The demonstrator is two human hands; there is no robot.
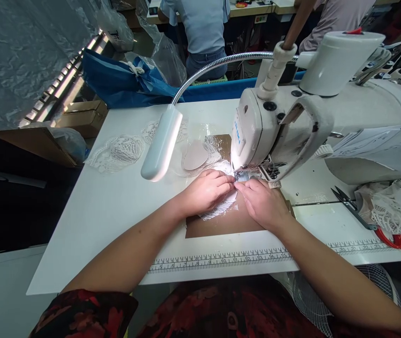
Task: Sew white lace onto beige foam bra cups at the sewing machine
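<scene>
White lace fabric (pixel 221 210) lies under the needle area of a white sewing machine (pixel 253 126). My left hand (pixel 210 190) rests on the lace with its fingers closed together, pinching its edge near the presser foot. From the other side, my right hand (pixel 262 199) meets it, thumb and fingers pressed together at the lace's right edge beside the foot. Both hands are over a brown sheet (pixel 218 228) on the table. Just behind my left hand sits a pale oval piece (pixel 195 157) on more lace. The needle itself is hidden.
Lace pieces (pixel 118 152) lie on the table's left. A lamp (pixel 161 143) on a bendy arm hangs above. Scissors (pixel 390 238), black-bladed snips (pixel 344 199) and lace cloth (pixel 390 209) are at right. A printed ruler (pixel 221 259) runs along the front edge. People sit beyond.
</scene>
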